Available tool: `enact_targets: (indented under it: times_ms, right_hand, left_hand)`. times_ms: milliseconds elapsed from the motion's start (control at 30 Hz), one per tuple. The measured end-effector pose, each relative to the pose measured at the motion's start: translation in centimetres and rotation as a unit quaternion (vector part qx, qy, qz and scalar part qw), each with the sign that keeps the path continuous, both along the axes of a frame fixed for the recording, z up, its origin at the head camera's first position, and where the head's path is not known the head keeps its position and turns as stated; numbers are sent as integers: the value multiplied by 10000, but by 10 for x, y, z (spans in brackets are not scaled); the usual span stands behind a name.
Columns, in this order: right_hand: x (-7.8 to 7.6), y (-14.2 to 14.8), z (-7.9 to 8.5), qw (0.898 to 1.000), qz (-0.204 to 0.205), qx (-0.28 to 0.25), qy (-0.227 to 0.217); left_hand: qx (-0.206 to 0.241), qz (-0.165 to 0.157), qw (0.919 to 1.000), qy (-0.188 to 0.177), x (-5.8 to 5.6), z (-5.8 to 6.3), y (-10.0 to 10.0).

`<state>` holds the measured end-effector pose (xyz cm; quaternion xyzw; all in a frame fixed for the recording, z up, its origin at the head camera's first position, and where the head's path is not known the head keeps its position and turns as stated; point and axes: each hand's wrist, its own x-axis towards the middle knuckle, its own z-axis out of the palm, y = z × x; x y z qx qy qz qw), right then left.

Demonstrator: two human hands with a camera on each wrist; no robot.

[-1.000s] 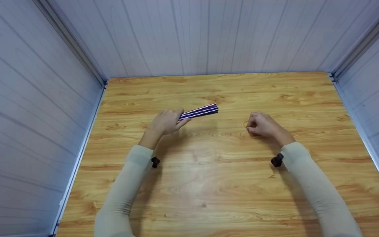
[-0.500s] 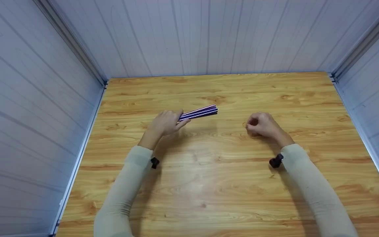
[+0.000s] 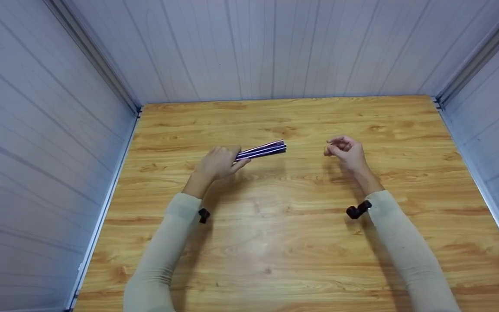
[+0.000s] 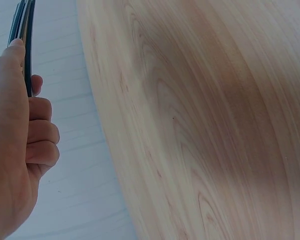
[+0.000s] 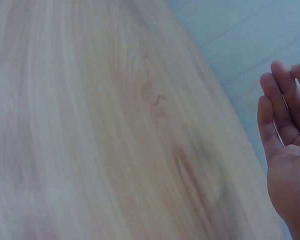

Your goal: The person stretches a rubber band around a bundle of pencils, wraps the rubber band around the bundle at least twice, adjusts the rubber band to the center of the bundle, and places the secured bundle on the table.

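My left hand (image 3: 220, 162) grips a bundle of slim dark blue-purple sticks (image 3: 263, 150) with pale lines along them. Their free ends fan out slightly and point right; the other ends are hidden in the hand. In the left wrist view the fingers curl round the sticks (image 4: 24, 20), with the thumb along them. To the right, my right hand (image 3: 348, 154) is raised over the table, thumb and index finger pinching a thin yellow-orange rubber band (image 3: 325, 150). Its other fingers are loosely extended; in the right wrist view the hand (image 5: 289, 140) shows only partly at the edge.
A wood-grain table (image 3: 267, 242) lies under both hands. White panelled walls (image 3: 249, 47) stand at the back and on both sides. Small black wrist cameras (image 3: 358, 209) hang below the sleeves.
My right hand has lifted and moved away towards the back wall with the rubber band, its other fingers spreading from a closer curl. The left hand and sticks stay almost still, dipping slightly.
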<state>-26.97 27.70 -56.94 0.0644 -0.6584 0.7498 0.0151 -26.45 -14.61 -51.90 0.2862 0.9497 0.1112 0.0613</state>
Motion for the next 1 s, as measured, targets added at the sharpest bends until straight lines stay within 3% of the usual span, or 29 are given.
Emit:
enact_targets:
  times_ms: [300,467,667,867,1000]
  right_hand:
    - [1,-1,7,9896,596,-1299,151]
    - [0,-5,12,9930,485,-1073,-17]
    - [-2,-8,17,9952,678,-706,93]
    - [-4,-5,37,9952,775,-547,-253]
    - [-9,-1,53,9946,972,-329,-170]
  left_hand:
    - [-12,3,10000,-65,-2,0,0]
    - [6,44,10000,-61,-2,0,0]
    - [59,72,9999,-61,-2,-1,0]
    - [38,32,10000,-19,-2,0,0]
    - [-13,78,10000,-12,-3,1,-1]
